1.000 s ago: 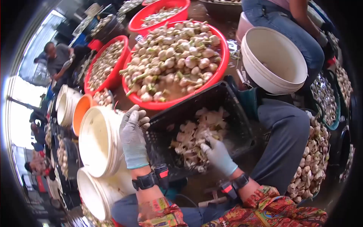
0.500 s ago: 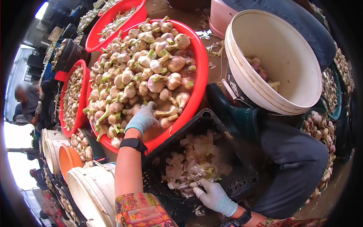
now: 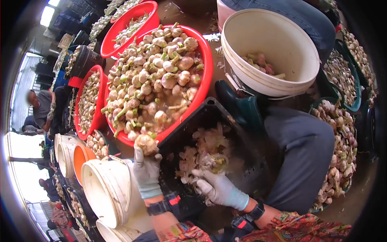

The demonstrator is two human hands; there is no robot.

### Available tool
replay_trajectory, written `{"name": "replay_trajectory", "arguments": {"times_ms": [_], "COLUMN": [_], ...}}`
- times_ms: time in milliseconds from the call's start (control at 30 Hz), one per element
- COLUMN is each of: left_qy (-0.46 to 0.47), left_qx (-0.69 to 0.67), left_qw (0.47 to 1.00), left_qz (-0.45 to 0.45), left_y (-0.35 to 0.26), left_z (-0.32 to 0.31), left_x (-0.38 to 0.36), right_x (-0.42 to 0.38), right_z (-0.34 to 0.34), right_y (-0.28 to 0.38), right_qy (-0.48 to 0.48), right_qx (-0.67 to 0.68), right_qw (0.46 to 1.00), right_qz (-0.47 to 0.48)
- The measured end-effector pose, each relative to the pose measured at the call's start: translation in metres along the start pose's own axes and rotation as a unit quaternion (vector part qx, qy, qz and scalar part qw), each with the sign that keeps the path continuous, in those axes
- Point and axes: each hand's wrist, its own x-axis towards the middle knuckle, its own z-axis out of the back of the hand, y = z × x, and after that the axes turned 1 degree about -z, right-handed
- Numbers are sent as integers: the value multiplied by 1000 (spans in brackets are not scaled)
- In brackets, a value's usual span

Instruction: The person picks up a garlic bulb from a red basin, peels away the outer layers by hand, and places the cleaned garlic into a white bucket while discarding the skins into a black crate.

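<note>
My left hand, in a pale glove, grips a garlic bulb at the near rim of the red basin. Heaped in that basin are many garlic bulbs with cut green stems, and some water shows among them. My right hand, gloved too, is closed over the black crate, its thumb and fingers together; what they hold, if anything, is hidden. Below it, papery garlic skins lie piled in the crate.
A white bucket with some garlic inside stands at upper right, beside a green boot. White buckets and an orange tub line the left. Garlic heaps lie right. Another person sits far left.
My left hand has come out of the red basin, drawn back toward me with a garlic bulb in it. My right hand stays over the crate, slightly higher in view.
</note>
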Motion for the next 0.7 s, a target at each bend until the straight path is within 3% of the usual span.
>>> {"name": "replay_trajectory", "arguments": {"times_ms": [67, 133, 267, 367, 600, 667, 700], "left_qy": [-11, -38, -96, -182, -173, -165, -167], "left_qx": [-41, -62, -94, -64, -62, -31, -32], "left_qw": [999, 997, 991, 981, 982, 985, 985], "left_qz": [5, 3, -26, -34, -50, -36, -33], "left_y": [17, 31, 51, 61, 69, 71, 70], "left_z": [-2, -11, -1, 13, 10, 17, 16], "left_x": [-61, -116, -195, -223, -227, -225, -224], "right_x": [-6, -13, -37, -49, -62, -60, -60], "right_z": [-6, -2, -25, -38, -50, -57, -62], "right_y": [1, 22, 16, 16, 2, -16, -23], "right_qy": [-22, 76, 167, 287, 231, 165, 157], "right_qx": [-15, -32, -84, -191, -186, -79, -17], "right_qw": [997, 996, 980, 939, 955, 983, 987], "right_qz": [67, 31, 63, 0, -20, 13, -20]}}
